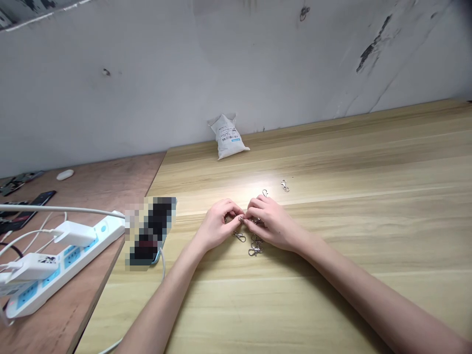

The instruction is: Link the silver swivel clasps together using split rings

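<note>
My left hand (217,225) and my right hand (271,223) meet fingertip to fingertip over the light wooden table (332,236), pinching a small metal clasp (241,219) between them. Under and just in front of my hands lies a little heap of silver clasps (255,246), with one clasp (239,236) beside my left hand. Two more loose clasps lie behind my right hand, one clasp (284,186) farther back and a nearer clasp (264,192) by the knuckles.
A small white pouch (227,136) leans against the wall at the table's back edge. To the left, a white power strip (62,260) with plugged chargers sits on a reddish board, near a phone (150,231) and other devices (22,204).
</note>
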{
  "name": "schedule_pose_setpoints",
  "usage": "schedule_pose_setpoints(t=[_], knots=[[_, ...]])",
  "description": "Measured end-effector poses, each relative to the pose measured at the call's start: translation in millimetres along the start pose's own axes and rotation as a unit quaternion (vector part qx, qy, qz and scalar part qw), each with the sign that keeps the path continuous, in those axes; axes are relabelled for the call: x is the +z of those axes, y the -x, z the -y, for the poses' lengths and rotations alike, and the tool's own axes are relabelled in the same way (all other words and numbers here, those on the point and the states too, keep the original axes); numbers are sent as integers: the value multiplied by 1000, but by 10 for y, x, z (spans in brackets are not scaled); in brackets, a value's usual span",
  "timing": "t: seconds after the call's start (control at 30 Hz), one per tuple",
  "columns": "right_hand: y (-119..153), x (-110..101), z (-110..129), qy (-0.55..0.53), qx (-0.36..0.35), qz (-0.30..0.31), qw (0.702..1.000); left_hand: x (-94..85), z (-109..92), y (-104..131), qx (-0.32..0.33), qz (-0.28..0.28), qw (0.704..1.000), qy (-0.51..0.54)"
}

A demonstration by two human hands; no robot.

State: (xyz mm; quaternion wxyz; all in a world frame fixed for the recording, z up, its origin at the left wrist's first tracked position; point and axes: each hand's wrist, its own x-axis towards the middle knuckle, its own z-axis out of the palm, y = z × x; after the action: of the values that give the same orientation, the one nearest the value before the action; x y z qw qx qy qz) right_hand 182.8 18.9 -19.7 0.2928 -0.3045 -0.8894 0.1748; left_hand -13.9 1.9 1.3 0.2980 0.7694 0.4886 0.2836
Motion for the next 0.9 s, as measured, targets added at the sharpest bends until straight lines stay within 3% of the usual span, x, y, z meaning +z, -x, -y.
schedule_pose_setpoints(t=[0.9], knots=[[-2,-35,-14,-21,3,-16,1000,-72,-6,30,12,10,998,60]])
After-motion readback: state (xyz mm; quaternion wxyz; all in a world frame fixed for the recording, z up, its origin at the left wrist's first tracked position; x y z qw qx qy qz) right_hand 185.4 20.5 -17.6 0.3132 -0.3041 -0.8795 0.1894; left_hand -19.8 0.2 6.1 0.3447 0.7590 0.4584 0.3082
